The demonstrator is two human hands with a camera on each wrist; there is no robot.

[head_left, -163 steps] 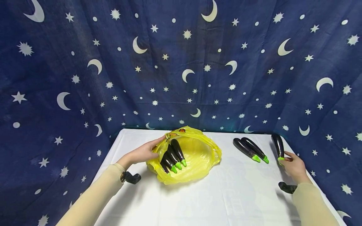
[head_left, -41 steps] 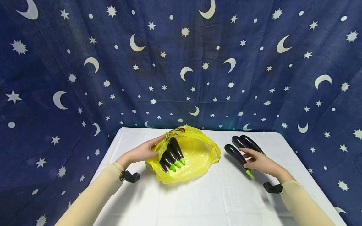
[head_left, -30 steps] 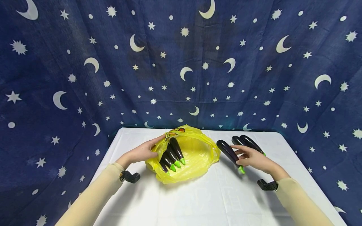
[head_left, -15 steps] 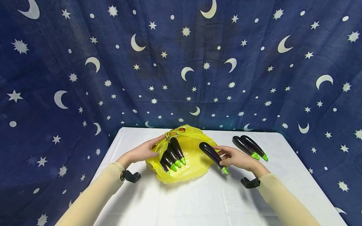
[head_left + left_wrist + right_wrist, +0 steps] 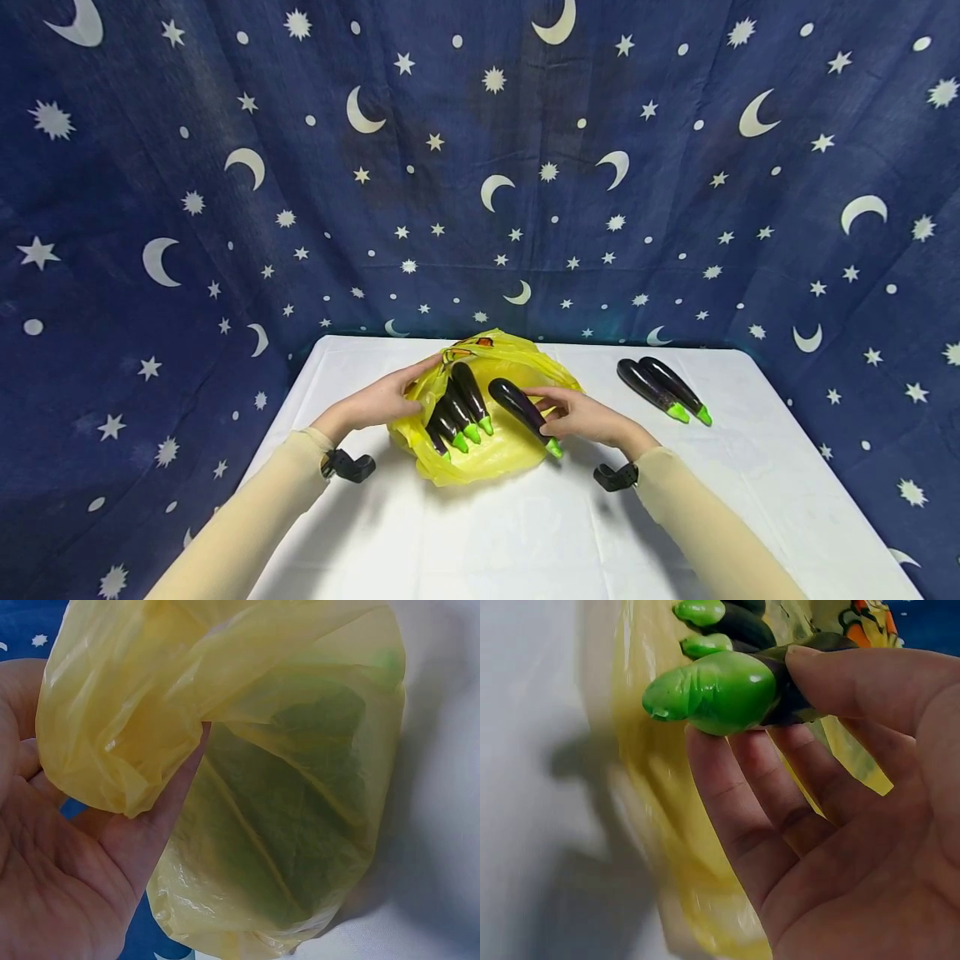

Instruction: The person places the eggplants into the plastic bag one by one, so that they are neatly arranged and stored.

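Note:
My right hand [image 5: 588, 419] pinches a dark purple eggplant [image 5: 517, 404] between thumb and fingers, its bright green cap [image 5: 731, 690] pointing toward me. The eggplant overlaps the mouth of a yellow plastic bag [image 5: 480, 471] in the head view. Several more eggplants [image 5: 468, 392] lie side by side in the bag's left part, green caps toward the opening. At the bag's left edge my left hand [image 5: 378, 402] grips the thin plastic, thumb on the near side of the rim. Through the film, dark eggplant shapes show in the left wrist view.
Two eggplants [image 5: 660, 387] lie side by side on the white-covered table [image 5: 525, 542], right of the bag. A dark blue curtain [image 5: 480, 167] with moons and stars rises behind the table and along both sides.
The right hand picked up the lone eggplant at the table's far right and carried it left, past the other two, to the bag's opening. The left hand has stayed at the bag's edge.

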